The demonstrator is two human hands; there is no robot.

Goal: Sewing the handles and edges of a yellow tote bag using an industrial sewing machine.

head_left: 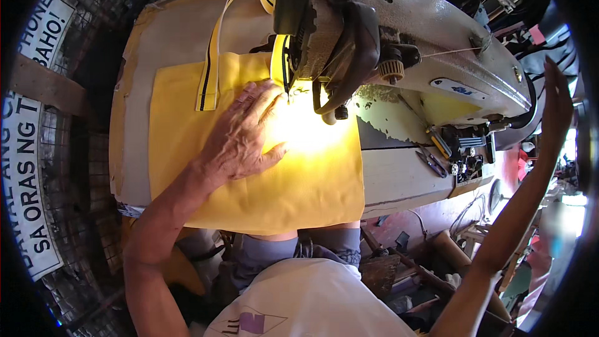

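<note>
A yellow fabric bag panel [199, 203] lies under the head of an industrial sewing machine [430, 31]. Its strap [209, 81], yellow with a dark stripe, loops up at the far side, one end flat on the panel and the other near the needle. My left hand [243, 131] rests flat on the panel, fingertips beside that strap end, holding nothing. Glare from the machine's lamp washes out the cloth around the needle. My right hand [557, 97] is raised at the machine's right end, fingers stretched out, close to the dark handwheel; whether it touches cannot be made out.
On the table's right part lie small scissors [432, 162] and a yellow-handled screwdriver [439, 142], beside a bobbin winder [471, 150]. White signs [31, 187] hang on wire mesh at the left. Below the table's right side are a cardboard tube [455, 249] and scattered scraps.
</note>
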